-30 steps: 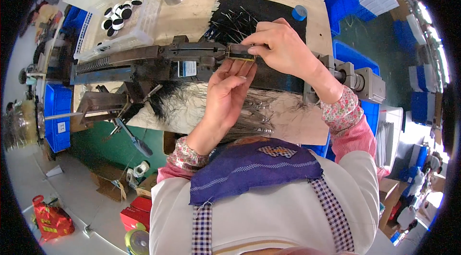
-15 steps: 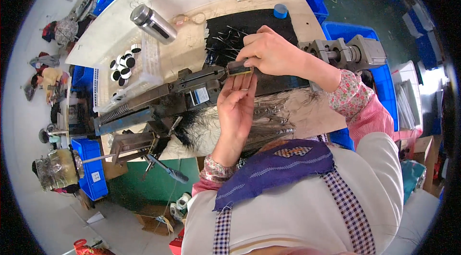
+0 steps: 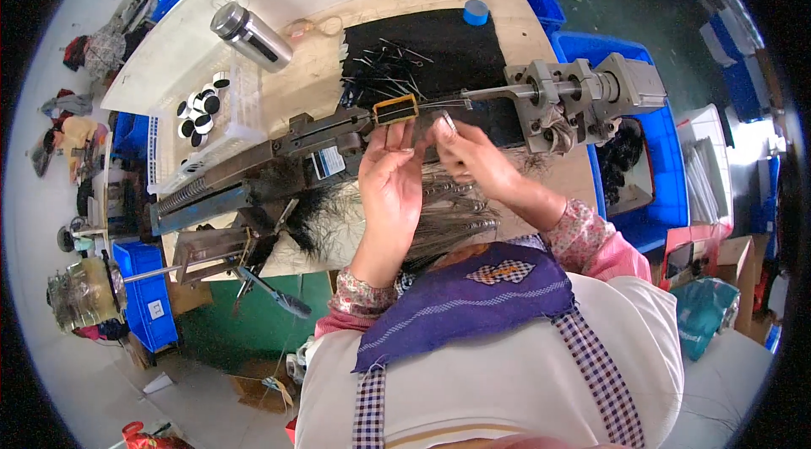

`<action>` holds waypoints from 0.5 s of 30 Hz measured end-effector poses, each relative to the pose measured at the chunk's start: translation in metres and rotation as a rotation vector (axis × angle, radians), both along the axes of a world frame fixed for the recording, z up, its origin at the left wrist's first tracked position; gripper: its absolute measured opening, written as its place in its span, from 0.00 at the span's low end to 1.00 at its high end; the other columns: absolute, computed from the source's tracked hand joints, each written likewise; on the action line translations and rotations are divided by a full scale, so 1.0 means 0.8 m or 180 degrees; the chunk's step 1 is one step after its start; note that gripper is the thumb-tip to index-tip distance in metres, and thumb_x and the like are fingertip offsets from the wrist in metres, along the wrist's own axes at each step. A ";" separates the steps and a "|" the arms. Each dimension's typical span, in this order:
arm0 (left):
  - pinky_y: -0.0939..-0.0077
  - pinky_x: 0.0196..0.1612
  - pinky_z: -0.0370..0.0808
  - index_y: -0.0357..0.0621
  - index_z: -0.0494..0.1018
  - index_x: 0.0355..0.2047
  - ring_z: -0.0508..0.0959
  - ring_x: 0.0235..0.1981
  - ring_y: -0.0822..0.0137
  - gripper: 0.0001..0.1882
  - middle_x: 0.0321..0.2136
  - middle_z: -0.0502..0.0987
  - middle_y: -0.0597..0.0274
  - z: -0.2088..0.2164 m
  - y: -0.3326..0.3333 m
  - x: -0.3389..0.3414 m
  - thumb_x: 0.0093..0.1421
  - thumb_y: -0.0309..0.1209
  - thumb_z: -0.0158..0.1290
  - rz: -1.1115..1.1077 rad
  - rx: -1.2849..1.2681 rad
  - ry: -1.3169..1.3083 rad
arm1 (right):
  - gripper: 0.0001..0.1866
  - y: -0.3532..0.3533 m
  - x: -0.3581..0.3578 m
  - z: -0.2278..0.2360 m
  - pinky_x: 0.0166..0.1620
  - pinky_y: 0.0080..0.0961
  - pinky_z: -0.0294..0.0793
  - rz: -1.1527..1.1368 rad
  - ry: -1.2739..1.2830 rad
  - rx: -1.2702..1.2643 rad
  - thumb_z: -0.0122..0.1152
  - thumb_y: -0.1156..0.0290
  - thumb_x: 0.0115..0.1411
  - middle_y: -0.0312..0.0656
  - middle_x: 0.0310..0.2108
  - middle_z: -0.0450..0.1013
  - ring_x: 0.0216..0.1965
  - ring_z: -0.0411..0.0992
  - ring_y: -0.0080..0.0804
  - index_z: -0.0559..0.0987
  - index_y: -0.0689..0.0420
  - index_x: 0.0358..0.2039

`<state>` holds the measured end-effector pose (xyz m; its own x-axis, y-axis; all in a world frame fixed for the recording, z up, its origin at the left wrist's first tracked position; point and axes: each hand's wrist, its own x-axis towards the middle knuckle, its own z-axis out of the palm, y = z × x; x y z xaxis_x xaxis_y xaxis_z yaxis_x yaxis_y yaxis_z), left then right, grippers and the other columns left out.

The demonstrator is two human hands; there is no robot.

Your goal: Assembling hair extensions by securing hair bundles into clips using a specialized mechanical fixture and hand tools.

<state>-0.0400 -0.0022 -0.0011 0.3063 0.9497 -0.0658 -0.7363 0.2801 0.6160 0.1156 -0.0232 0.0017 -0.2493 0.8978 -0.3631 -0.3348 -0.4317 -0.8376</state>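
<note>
My left hand (image 3: 390, 183) is palm up in front of a long metal bench machine (image 3: 253, 166). Its fingers stretch out, and their tips touch the lower edge of a small dark block with a yellow rim (image 3: 395, 109). The block is at the machine's middle, in line with a metal rod (image 3: 494, 92). Just right of it, my right hand (image 3: 477, 157) is closed and partly smeared by motion; what its fingers hold, if anything, I cannot make out. Below the hands, bundles of dark wiry strands (image 3: 456, 212) lie on the table.
A dark cloth (image 3: 465, 48) behind the block bears several thin metal pins (image 3: 384, 60) and a blue tape roll (image 3: 476, 12). A steel flask (image 3: 251, 35) stands near a clear basket (image 3: 228, 141) of black-and-white caps (image 3: 198, 115). Blue bins (image 3: 655, 221) flank the right side.
My right hand has come off the top of the block and moved down toward me. The yellow rim now shows. My left hand stays under the block; the whole view has shifted slightly.
</note>
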 end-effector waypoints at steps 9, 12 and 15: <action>0.63 0.67 0.56 0.32 0.59 0.55 0.64 0.60 0.58 0.29 0.56 0.66 0.51 0.009 -0.003 0.003 0.50 0.12 0.41 0.0038 -0.0282 -0.0545 | 0.12 0.006 0.019 0.079 0.39 0.35 0.73 -0.0245 -0.3052 0.2874 0.52 0.75 0.62 0.53 0.33 0.72 0.36 0.73 0.50 0.70 0.61 0.46; 0.64 0.67 0.55 0.32 0.60 0.54 0.64 0.60 0.60 0.28 0.54 0.67 0.53 0.017 -0.002 0.005 0.49 0.12 0.40 0.0004 -0.0195 -0.0562 | 0.19 0.027 0.011 0.086 0.25 0.43 0.73 -0.0217 -0.3950 0.3375 0.54 0.75 0.58 0.47 0.19 0.74 0.23 0.75 0.48 0.69 0.62 0.50; 0.67 0.62 0.64 0.34 0.64 0.43 0.70 0.54 0.62 0.18 0.44 0.71 0.57 0.021 -0.010 0.008 0.50 0.14 0.41 0.0238 -0.0381 -0.0364 | 0.26 0.035 -0.003 0.090 0.25 0.40 0.74 0.0552 -0.4637 0.3718 0.55 0.76 0.53 0.51 0.20 0.74 0.23 0.75 0.47 0.66 0.68 0.53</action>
<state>-0.0338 -0.0100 0.0157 0.2472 0.9575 -0.1486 -0.8212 0.2884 0.4925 0.1131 0.0049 0.0738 -0.4530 0.8195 0.3512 0.7992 0.5478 -0.2475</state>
